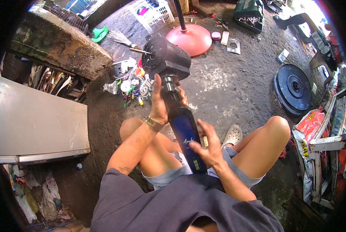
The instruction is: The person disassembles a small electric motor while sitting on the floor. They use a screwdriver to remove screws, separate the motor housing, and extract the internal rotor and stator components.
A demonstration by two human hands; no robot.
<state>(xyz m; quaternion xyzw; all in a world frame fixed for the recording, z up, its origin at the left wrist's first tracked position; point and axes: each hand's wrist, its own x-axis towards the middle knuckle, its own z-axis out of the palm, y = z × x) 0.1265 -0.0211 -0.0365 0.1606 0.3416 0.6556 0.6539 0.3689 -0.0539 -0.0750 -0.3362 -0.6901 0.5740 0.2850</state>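
Observation:
A black fan-like appliance [166, 56] with a motor housing, a thin metal shaft poking out and a long body with a dark blue panel is held upright at an angle over my lap. My left hand [163, 98] is closed round its narrow neck, just under the housing. My right hand [205, 147] is wrapped against the lower body, thumb on the front; a small gold-coloured item shows at its fingers, too small to make out.
A grey metal panel [39, 120] stands left, below a concrete ledge [64, 42]. Small plastic parts [132, 83], a red round base [192, 40], a white basket [153, 15] and a tool case [248, 17] lie ahead. A black disc [289, 87] and piled scrap [320, 143] are right.

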